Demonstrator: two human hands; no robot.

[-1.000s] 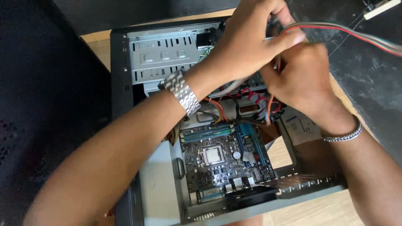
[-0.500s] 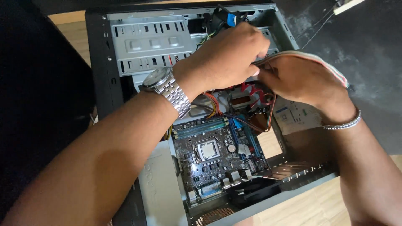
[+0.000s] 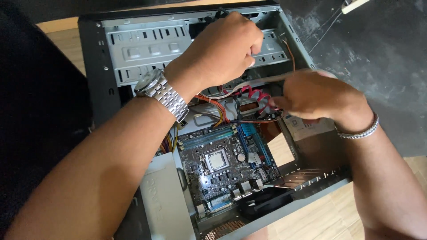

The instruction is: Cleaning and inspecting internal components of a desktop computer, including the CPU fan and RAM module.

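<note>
Inside the open computer case [image 3: 102, 84], a flat ribbon cable [image 3: 267, 80] runs nearly level, left to right, above the motherboard [image 3: 222, 164]. The right hand [image 3: 320, 98] pinches its right end; the left hand [image 3: 222, 51] is clenched over its left end.

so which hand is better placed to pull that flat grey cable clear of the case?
Probably the right hand: it already pinches the flat grey cable at the case's open side. The left hand is closed deeper by the drive bay.
</note>
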